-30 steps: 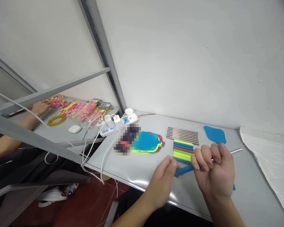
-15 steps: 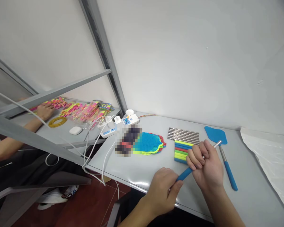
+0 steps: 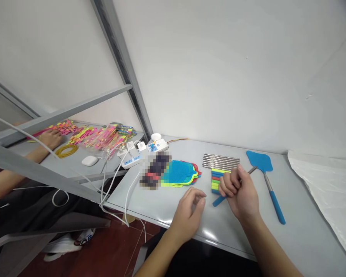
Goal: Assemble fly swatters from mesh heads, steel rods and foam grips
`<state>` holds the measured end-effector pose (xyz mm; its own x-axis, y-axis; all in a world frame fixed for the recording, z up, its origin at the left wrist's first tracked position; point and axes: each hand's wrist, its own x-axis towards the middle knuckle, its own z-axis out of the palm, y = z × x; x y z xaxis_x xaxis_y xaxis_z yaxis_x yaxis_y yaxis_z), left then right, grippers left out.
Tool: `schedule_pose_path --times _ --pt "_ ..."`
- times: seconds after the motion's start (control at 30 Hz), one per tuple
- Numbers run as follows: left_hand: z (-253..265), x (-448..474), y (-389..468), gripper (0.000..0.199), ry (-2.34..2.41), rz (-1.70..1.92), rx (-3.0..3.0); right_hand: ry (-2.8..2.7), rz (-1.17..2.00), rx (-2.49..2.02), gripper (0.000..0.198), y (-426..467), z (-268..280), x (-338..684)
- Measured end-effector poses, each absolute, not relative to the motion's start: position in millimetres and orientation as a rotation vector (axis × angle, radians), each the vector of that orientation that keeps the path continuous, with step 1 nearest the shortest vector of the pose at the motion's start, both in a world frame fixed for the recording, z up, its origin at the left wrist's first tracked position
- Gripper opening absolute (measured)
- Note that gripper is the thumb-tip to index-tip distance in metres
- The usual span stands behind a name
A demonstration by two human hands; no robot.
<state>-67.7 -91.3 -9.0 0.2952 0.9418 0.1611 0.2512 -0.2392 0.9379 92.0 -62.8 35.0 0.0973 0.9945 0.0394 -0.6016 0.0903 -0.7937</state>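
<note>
1. Pale wall (image 3: 219, 77) at the back, glossy grey table (image 3: 150, 204) running along it, and a slanting metal post (image 3: 123, 69) between this bench and its neighbour.
2. Right hand (image 3: 242, 192) has the action! Fingers wrapped round a blue-handled rod (image 3: 218, 201), held at a slant above the table: blue grip poking out to the left, bare metal end out past the thumb, up to the right.
3. Left hand (image 3: 190, 211) is over the front part of the table, left of that blue grip and well apart from it, loosely curled, with a gap between thumb and fingers.
4. Look right: a blue swatter (image 3: 261, 161) lies on the table, head toward the wall, grip toward the front edge. The held rod's tip points at that head; from here I can't tell whether they touch.
5. Metal rods (image 3: 221, 161) sit in a tidy row behind the right hand, with coloured tubes (image 3: 215, 181) just in front of them, partly covered by its fingers.
6. Mesh swatter heads (image 3: 180, 172) are stacked further left, blue on top, yellow-green and red peeking out.
7. White sheeting (image 3: 325, 200) drapes the right end; power strips (image 3: 132, 159) and pale cables crowd the left.
8. Next bench over, a co-worker's hand (image 3: 51, 139) is among pink and yellow pieces (image 3: 83, 135), a yellow coil (image 3: 67, 151) just beside it.
</note>
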Motion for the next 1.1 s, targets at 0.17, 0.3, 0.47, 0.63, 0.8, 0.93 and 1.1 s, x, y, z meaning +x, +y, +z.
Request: schedule_pose_path --times 0.17,0.3,0.47,0.63,0.8,0.93,1.1 --pt "-15.5 -63.6 -84.5 0.013 1.068 0.870 1.742 -0.988 1.201 -0.835 0.050 -63.3 10.8 79.4" --pt "-23.6 -59.0 -81.6 0.013 1.038 0.777 1.902 -1.230 1.200 -0.957 0.049 -67.1 4.1 75.3" --pt "-28.9 -52.0 -76.1 0.015 1.016 0.780 1.998 -1.242 1.171 -0.981 0.037 -70.8 14.9 82.0" --pt "-11.6 -65.0 -74.3 0.014 0.895 0.610 1.928 -0.902 1.390 -0.789 0.021 -71.6 41.5 97.7" --pt "-1.7 -70.9 -71.4 0.039 0.604 0.607 1.348 -0.604 1.528 -0.618 0.036 -74.6 65.1 105.8" --pt "0.8 -54.3 -64.8 0.059 0.367 0.904 0.702 -0.532 1.461 -0.553 0.045 -76.9 69.1 100.5" --pt "11.0 -41.3 -61.5 0.060 0.284 0.991 0.392 -0.612 1.356 -0.468 0.052 -86.1 68.0 87.3"
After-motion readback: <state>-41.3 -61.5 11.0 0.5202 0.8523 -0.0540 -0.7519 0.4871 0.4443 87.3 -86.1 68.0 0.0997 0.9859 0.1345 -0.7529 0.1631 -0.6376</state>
